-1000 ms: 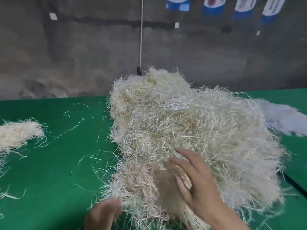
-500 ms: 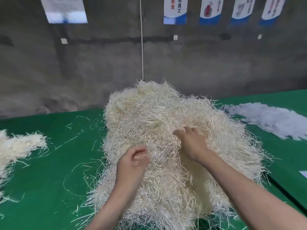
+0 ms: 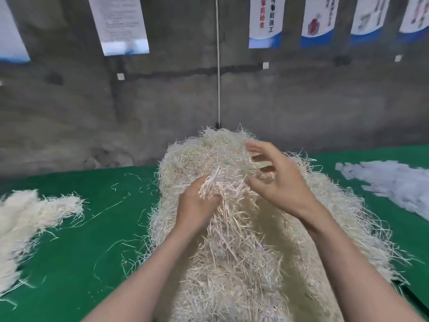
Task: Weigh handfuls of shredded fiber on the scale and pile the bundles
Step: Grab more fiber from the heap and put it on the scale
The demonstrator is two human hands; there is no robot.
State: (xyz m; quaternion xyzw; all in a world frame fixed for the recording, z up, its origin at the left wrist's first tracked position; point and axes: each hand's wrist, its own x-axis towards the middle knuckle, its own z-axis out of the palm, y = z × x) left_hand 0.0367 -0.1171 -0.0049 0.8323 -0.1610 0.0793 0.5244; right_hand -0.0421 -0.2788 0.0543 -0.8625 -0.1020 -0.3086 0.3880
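A tall heap of pale shredded fiber (image 3: 232, 263) fills the middle of the green table (image 3: 92, 263). My left hand (image 3: 197, 203) grips a tuft of fiber (image 3: 213, 184) near the top of the heap, strands sticking up out of its fist. My right hand (image 3: 276, 180) hovers just right of that tuft with fingers spread and slightly curved, holding nothing. No scale shows in this view.
A lower pile of fiber bundles (image 3: 25, 217) lies at the left edge of the table. White flat strips (image 3: 390, 184) lie spread at the right. Loose strands litter the green cloth. A grey concrete wall (image 3: 69, 112) with hanging posters stands behind, and a thin cord (image 3: 218, 66) runs down it.
My left hand has climbed up the heap and closed round a tuft. My right hand has lifted off the fiber and opened. The view has tilted upward.
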